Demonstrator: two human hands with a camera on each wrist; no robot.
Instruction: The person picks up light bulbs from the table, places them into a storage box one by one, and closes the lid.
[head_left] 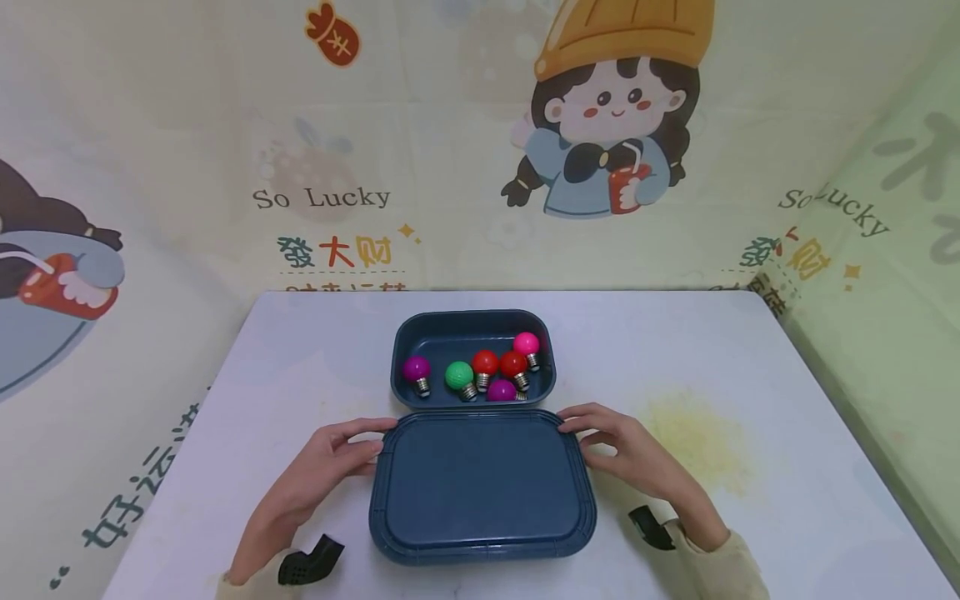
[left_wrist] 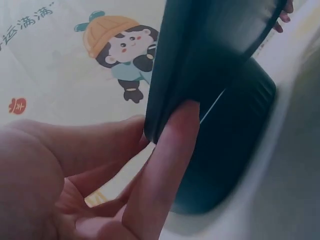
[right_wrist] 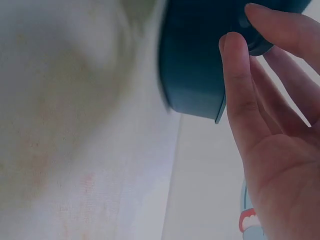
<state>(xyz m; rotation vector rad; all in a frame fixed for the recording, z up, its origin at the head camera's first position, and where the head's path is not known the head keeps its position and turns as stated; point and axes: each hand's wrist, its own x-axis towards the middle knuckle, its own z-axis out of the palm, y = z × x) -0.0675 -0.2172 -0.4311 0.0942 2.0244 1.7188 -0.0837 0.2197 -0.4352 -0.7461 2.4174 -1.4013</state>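
Note:
Between both hands is a dark blue lid, close in front of the matching box. My left hand pinches the lid's left edge near its far corner; in the left wrist view, thumb and a finger lie on opposite faces of the rim. At the far right corner, my right hand pinches the rim between thumb and fingers. Inside the box lie several small round light bulbs with metal screw bases: a green bulb, a pink bulb, red bulbs and purple bulbs.
A white table carries the box and has a yellowish stain to the right. Behind and at the sides hang cloth sheets printed with cartoon figures and lettering. Black wrist devices sit at both cuffs.

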